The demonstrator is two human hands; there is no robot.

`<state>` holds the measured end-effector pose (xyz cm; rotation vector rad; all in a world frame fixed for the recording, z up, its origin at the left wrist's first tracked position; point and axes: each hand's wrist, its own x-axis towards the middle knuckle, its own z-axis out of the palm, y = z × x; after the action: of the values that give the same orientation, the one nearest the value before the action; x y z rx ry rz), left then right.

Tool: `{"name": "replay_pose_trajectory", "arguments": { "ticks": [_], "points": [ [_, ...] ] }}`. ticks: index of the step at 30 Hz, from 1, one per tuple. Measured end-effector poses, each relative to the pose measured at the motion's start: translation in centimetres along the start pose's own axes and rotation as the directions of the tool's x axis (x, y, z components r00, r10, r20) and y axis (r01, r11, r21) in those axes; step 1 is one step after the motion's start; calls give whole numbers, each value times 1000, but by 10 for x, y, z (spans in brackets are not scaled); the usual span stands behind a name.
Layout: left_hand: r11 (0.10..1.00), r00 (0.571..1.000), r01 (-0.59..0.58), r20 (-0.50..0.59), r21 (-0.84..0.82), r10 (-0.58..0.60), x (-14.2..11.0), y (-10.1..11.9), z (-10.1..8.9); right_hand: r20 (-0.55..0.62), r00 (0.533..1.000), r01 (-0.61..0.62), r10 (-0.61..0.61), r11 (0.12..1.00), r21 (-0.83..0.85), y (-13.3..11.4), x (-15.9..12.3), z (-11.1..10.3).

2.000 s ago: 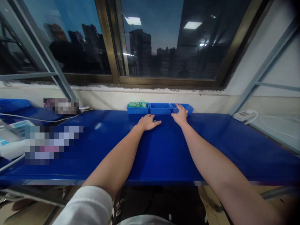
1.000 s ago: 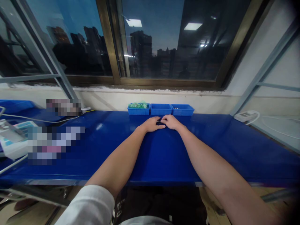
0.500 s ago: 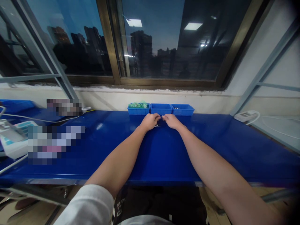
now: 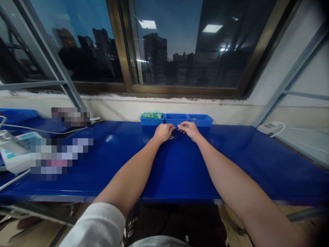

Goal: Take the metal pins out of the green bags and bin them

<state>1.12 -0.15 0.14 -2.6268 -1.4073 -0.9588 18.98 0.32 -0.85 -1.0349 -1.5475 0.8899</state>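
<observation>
Between my two hands is a thin, light, stick-like piece [image 4: 176,127], too small to name. My left hand [image 4: 163,132] pinches its left end, and my right hand [image 4: 189,130] has fingertips closed at its right end. Several thin shiny pieces [image 4: 173,137] lie on the blue table [image 4: 177,171] just below my left fingers. Behind my hands stand three blue bins in a row: the left bin [image 4: 152,121] holds green plastic bags [image 4: 151,115], the middle bin [image 4: 176,118] shows no contents, and the right bin [image 4: 200,120] has small shiny pieces in it.
On the left are a white device with a keypad [image 4: 17,151] and blurred-out items. A cable [image 4: 46,130] runs across the back left. A white power strip [image 4: 269,127] lies at the right by a grey metal frame [image 4: 290,72]. The window wall is behind the bins.
My right hand has come from the right bin to my left hand. My left hand, earlier spread on the table over thin pieces, now pinches one, raised slightly with my right.
</observation>
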Motion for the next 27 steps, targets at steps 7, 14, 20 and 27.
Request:
{"name": "replay_pose_trajectory", "arguments": {
  "ticks": [7,14,20,27],
  "points": [
    [997,999,49,-8,-62,-50,-1,0,1,-179,978,71,-104,981,-181,1,2,-6],
    [992,992,122,-16,-12,-122,-2,-11,4,-419,863,-53,-283,774,-631,9,4,-29],
    [988,988,153,11,34,-153,-3,-12,2,-457,885,-275,-91,690,-670,9,4,-32],
    [976,979,204,-1,71,-204,-1,-15,0,-387,922,-272,-35,652,-708,11,5,-28]
  ]
}}
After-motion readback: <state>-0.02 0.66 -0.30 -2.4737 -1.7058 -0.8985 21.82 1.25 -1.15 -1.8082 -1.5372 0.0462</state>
